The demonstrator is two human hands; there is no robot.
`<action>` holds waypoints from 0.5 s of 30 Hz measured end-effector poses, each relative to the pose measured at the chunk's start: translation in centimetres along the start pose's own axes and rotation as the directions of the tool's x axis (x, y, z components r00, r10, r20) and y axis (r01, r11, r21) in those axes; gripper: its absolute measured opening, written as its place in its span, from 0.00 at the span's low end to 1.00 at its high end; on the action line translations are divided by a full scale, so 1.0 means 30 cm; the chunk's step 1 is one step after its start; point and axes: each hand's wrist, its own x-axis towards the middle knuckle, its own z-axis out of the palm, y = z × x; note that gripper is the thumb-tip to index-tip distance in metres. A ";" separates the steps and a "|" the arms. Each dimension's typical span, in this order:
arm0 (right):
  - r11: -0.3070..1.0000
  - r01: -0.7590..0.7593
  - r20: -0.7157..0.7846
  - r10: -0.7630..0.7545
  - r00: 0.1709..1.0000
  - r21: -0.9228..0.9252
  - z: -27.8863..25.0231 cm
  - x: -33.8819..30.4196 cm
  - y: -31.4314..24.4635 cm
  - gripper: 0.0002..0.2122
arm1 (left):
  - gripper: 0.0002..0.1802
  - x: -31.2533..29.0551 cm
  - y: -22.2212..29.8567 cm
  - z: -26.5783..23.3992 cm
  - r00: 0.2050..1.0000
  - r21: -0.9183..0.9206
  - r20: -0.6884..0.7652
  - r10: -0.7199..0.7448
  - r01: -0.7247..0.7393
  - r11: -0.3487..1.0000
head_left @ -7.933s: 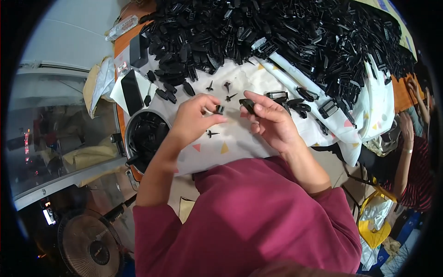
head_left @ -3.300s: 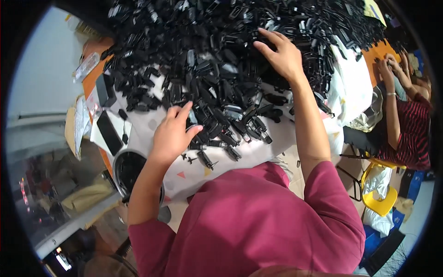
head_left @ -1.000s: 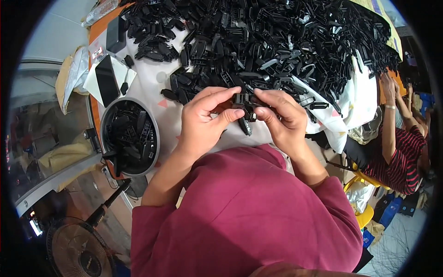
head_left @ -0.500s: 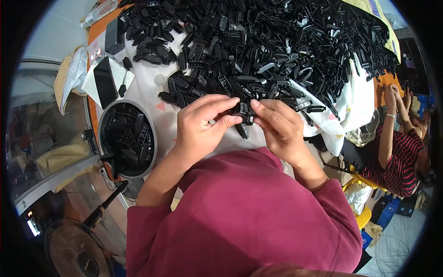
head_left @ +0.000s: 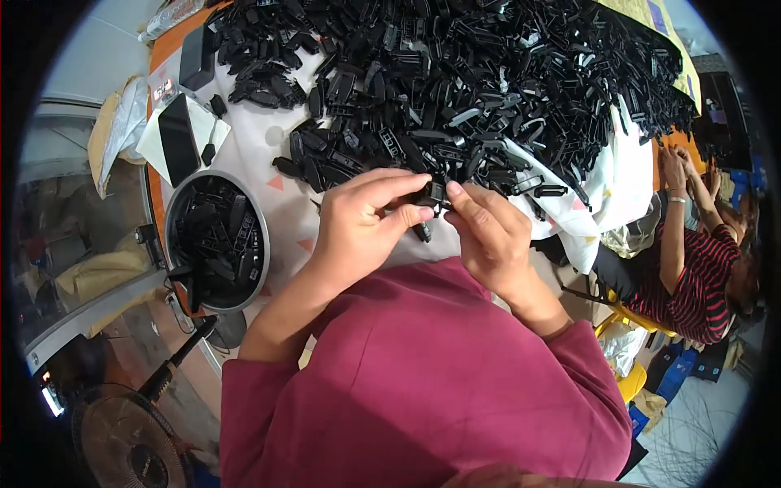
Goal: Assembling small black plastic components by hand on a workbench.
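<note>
Between my two hands is a small black plastic part (head_left: pixel 437 193), held just over the near edge of a heap of similar black plastic parts (head_left: pixel 382 81). My left hand (head_left: pixel 358 224) is closed in a pinch, thumb and forefinger on the part's left end. From the other side, my right hand (head_left: pixel 495 236) pinches it with thumb and fingertips, the other fingers curled in. My fingertips hide much of its shape. Just below them a loose black piece (head_left: pixel 422 233) lies on the white cloth (head_left: pixel 281 203).
To the left stands a grey round bucket (head_left: pixel 263 252) partly filled with black parts. Behind it lie a dark phone (head_left: pixel 177 140) and a black box (head_left: pixel 197 58). A fan (head_left: pixel 134 447) is at lower left. Another person in a striped top (head_left: pixel 700 272) sits at right.
My right hand's fingers have shifted slightly on the part, which looks turned a little between my fingertips. The whole view has moved slightly, so the surroundings sit a bit further left.
</note>
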 end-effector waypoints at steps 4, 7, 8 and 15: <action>0.999 0.025 -0.002 -0.025 1.000 -0.020 -0.002 -0.009 -0.017 0.21 | 0.15 -0.013 -0.015 0.027 0.998 -0.289 -0.024 -0.061 0.051 0.956; 0.994 0.017 -0.012 -0.018 1.000 -0.107 0.019 -0.031 -0.027 0.21 | 0.17 -0.033 -0.003 0.059 0.954 -0.553 0.055 -0.295 0.275 0.787; 0.994 0.012 -0.015 -0.014 1.000 -0.107 0.023 -0.035 -0.038 0.21 | 0.16 -0.034 -0.001 0.058 0.928 -0.559 0.093 -0.362 0.349 0.752; 0.691 -0.633 0.419 0.489 0.765 0.348 0.003 -0.139 -0.065 0.11 | 0.12 -0.155 -0.118 0.030 0.919 -0.642 0.262 -0.295 0.394 0.657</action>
